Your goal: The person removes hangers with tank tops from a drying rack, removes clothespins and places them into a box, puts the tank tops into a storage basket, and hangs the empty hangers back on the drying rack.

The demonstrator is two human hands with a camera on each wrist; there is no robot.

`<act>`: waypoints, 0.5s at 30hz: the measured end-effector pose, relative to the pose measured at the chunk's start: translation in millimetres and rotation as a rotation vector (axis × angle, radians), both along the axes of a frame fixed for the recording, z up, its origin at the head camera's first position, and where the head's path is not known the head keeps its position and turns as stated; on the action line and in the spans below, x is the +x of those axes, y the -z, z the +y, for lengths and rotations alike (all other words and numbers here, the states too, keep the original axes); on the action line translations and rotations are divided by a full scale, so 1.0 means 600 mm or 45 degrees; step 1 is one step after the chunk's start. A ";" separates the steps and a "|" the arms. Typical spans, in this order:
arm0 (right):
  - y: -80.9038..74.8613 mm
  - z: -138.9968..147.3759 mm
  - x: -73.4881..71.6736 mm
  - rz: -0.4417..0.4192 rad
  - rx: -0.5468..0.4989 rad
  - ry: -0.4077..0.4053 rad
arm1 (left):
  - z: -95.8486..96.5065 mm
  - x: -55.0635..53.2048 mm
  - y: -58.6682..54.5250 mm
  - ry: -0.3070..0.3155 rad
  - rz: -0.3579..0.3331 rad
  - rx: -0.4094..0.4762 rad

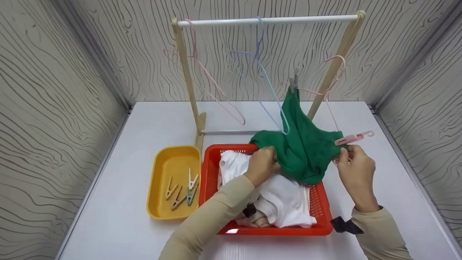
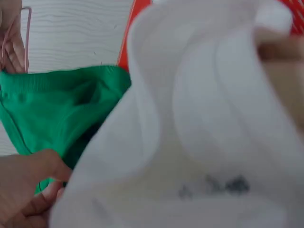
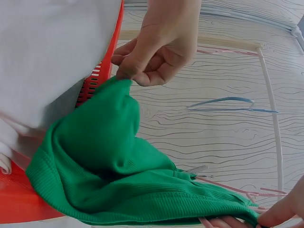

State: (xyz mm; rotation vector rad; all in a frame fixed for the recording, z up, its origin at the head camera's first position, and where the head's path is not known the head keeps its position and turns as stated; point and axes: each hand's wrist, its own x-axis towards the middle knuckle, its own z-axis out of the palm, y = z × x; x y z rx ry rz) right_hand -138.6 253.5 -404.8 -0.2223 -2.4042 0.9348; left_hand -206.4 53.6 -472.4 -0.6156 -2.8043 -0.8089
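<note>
A green garment with a ribbed edge [image 1: 306, 144] hangs slanted over the red basket, along a pink hanger [image 1: 332, 112]. A grey clothespin [image 1: 294, 83] grips its upper corner; a pink clip with a hooked end [image 1: 353, 138] sits at its right corner. Just under that clip my right hand [image 1: 357, 173] pinches the corner, thumb against fingers. In the left wrist view the pink hanger [image 2: 27, 42] also runs at the right hand. My left hand [image 1: 261, 164] pinches the garment's left part above the basket, as the right wrist view shows too.
White clothes [image 1: 281, 198] fill the red basket [image 1: 328, 220]. To its left, a yellow tray [image 1: 155, 180] holds several clothespins. Behind, a rack with a white rod [image 1: 274, 21] carries a pink hanger [image 1: 216, 86] and a blue hanger [image 1: 269, 77].
</note>
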 end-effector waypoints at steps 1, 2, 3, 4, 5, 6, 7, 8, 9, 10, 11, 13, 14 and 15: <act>0.000 0.000 0.000 0.001 0.001 0.002 | -0.003 -0.006 0.000 -0.026 0.013 -0.026; 0.000 0.001 0.000 -0.005 0.000 0.004 | -0.006 -0.012 0.000 -0.049 0.030 -0.056; 0.000 0.002 0.001 -0.012 -0.002 0.005 | -0.009 -0.018 0.000 -0.071 0.052 -0.092; 0.000 0.002 0.001 -0.020 -0.003 0.007 | -0.011 -0.024 0.000 -0.092 0.072 -0.132; 0.000 0.003 0.001 -0.029 -0.006 0.008 | -0.014 -0.031 0.001 -0.109 0.094 -0.176; 0.001 0.003 0.001 -0.034 -0.008 0.008 | -0.016 -0.037 0.001 -0.118 0.102 -0.221; 0.001 0.004 0.002 -0.038 -0.008 0.009 | -0.017 -0.042 0.001 -0.123 0.108 -0.260; 0.001 0.004 0.002 -0.045 -0.011 0.009 | -0.019 -0.048 0.002 -0.123 0.105 -0.293; 0.001 0.005 0.002 -0.051 -0.013 0.010 | -0.020 -0.053 0.002 -0.116 0.094 -0.314; 0.001 0.005 0.002 -0.055 -0.013 0.011 | -0.021 -0.058 0.002 -0.110 0.078 -0.332; 0.000 0.006 0.003 -0.061 -0.015 0.012 | -0.021 -0.063 0.003 -0.102 0.066 -0.344; -0.001 0.007 0.003 -0.074 -0.018 0.016 | -0.021 -0.071 0.003 -0.093 0.037 -0.346; -0.001 0.007 0.003 -0.079 -0.018 0.019 | -0.021 -0.076 0.004 -0.086 0.020 -0.346; -0.002 0.008 0.003 -0.080 -0.016 0.020 | -0.020 -0.080 0.004 -0.077 0.005 -0.348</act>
